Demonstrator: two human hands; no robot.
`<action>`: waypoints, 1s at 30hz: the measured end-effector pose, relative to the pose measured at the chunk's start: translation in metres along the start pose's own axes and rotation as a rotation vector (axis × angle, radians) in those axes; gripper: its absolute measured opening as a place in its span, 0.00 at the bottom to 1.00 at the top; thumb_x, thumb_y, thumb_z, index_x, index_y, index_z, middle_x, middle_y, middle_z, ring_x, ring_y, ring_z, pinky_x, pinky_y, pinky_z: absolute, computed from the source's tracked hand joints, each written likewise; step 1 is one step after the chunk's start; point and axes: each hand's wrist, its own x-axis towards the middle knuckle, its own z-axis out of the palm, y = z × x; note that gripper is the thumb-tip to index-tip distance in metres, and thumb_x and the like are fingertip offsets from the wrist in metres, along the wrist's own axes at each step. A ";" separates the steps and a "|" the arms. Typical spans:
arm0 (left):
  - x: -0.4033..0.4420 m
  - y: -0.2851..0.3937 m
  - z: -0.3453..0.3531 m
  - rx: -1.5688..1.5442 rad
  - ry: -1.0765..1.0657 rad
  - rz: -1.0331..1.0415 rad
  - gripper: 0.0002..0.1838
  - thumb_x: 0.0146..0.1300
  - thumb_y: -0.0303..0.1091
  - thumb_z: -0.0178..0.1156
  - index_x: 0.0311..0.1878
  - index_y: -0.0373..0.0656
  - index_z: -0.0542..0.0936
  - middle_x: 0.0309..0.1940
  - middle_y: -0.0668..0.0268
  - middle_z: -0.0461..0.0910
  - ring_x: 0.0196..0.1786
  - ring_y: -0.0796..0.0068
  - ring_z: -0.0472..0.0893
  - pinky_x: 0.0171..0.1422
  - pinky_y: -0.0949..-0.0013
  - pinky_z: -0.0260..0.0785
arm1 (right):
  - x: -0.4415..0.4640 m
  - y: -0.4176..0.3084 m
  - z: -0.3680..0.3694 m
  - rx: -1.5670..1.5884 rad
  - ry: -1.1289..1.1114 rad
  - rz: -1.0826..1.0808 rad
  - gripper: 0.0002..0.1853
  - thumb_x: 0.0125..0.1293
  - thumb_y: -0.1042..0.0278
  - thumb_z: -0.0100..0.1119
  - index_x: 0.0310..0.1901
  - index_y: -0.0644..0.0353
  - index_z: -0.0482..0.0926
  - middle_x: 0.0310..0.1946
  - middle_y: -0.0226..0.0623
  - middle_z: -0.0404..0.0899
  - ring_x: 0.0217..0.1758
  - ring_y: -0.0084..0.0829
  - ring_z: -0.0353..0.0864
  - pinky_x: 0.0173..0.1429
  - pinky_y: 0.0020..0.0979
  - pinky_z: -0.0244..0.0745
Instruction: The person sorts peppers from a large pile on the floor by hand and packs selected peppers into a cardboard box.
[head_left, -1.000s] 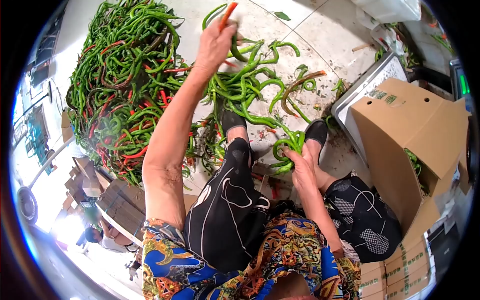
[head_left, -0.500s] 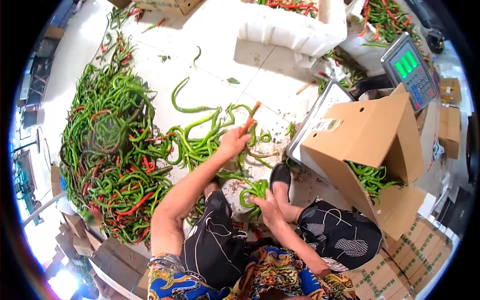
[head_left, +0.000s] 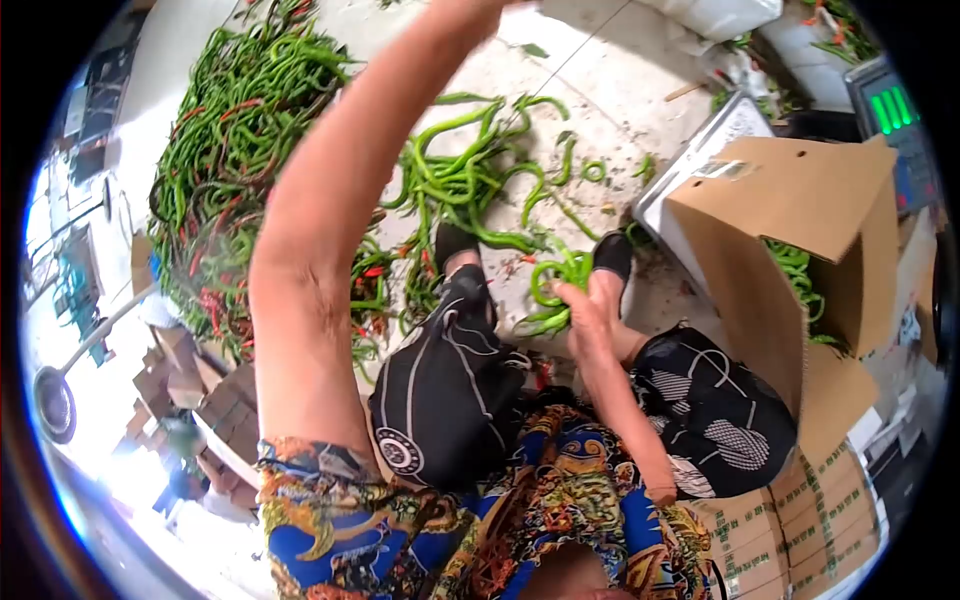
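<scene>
My right hand [head_left: 590,315] is closed around a bunch of curled green chili peppers [head_left: 562,285], low above the floor between my feet. My left arm stretches up and forward across the view. Only a bit of my left hand [head_left: 485,12] shows at the top edge, blurred and cut off, so its fingers and anything in them are hidden. Ahead of my feet, a loose spread of long green chili peppers [head_left: 455,175] lies on the tiles. To the left rises a large heap of green and red chili peppers [head_left: 215,160], partly covered by my forearm.
At the right, an open cardboard box [head_left: 745,270] with green peppers inside stands on a scale platform [head_left: 690,150]. The scale's lit display [head_left: 893,110] is behind it. A white foam box [head_left: 720,12] sits at the top right. Flat printed cartons [head_left: 800,530] lie at lower right.
My left hand, earlier holding a red chili pepper over the loose spread, has swung forward to the top edge. My right hand keeps its green bunch. The view has shifted.
</scene>
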 end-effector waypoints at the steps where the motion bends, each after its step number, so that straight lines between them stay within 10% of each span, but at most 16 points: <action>1: -0.045 -0.001 0.007 0.446 -0.036 -0.031 0.17 0.62 0.44 0.64 0.41 0.37 0.80 0.32 0.65 0.80 0.35 0.73 0.78 0.44 0.71 0.71 | 0.000 -0.003 -0.006 0.008 -0.070 -0.012 0.23 0.55 0.73 0.63 0.53 0.66 0.70 0.42 0.35 0.75 0.41 0.27 0.74 0.47 0.27 0.71; 4: -0.171 -0.032 0.043 0.058 0.177 -0.923 0.15 0.60 0.41 0.62 0.39 0.37 0.83 0.29 0.66 0.81 0.35 0.80 0.77 0.41 0.72 0.70 | -0.005 -0.006 0.000 0.085 -0.049 -0.055 0.18 0.58 0.76 0.62 0.51 0.64 0.73 0.37 0.30 0.77 0.38 0.22 0.75 0.44 0.25 0.71; 7: -0.248 -0.035 0.073 0.396 0.182 -0.910 0.18 0.50 0.47 0.68 0.34 0.40 0.82 0.27 0.55 0.81 0.33 0.54 0.81 0.43 0.57 0.73 | 0.000 -0.004 0.002 0.105 -0.005 -0.035 0.17 0.58 0.77 0.62 0.49 0.62 0.73 0.36 0.30 0.76 0.37 0.22 0.75 0.44 0.25 0.71; 16: -0.293 -0.013 0.114 0.704 0.121 -0.664 0.13 0.50 0.34 0.67 0.39 0.43 0.78 0.37 0.58 0.75 0.46 0.53 0.74 0.48 0.54 0.69 | 0.005 -0.001 0.004 0.059 0.076 -0.058 0.13 0.58 0.77 0.62 0.46 0.62 0.74 0.35 0.31 0.77 0.36 0.23 0.75 0.44 0.26 0.71; 20: -0.279 0.007 0.096 0.421 0.338 -0.536 0.09 0.51 0.33 0.66 0.35 0.41 0.79 0.30 0.57 0.78 0.37 0.55 0.78 0.44 0.57 0.71 | 0.009 0.003 0.002 0.046 0.069 -0.062 0.13 0.59 0.76 0.63 0.46 0.62 0.74 0.35 0.31 0.77 0.37 0.24 0.76 0.44 0.26 0.71; 26: -0.251 0.077 0.101 0.149 0.071 -0.369 0.11 0.55 0.32 0.66 0.40 0.37 0.81 0.31 0.56 0.80 0.32 0.62 0.81 0.39 0.66 0.73 | 0.002 -0.015 0.019 0.098 -0.085 -0.059 0.13 0.62 0.76 0.62 0.47 0.62 0.75 0.37 0.31 0.79 0.38 0.24 0.77 0.47 0.27 0.72; 30: -0.242 0.069 0.114 -0.570 -0.030 -0.922 0.14 0.66 0.39 0.59 0.45 0.39 0.82 0.29 0.74 0.78 0.31 0.82 0.73 0.38 0.73 0.68 | 0.005 -0.014 0.014 0.186 -0.051 -0.030 0.17 0.62 0.78 0.61 0.53 0.62 0.73 0.43 0.32 0.79 0.43 0.25 0.78 0.50 0.26 0.74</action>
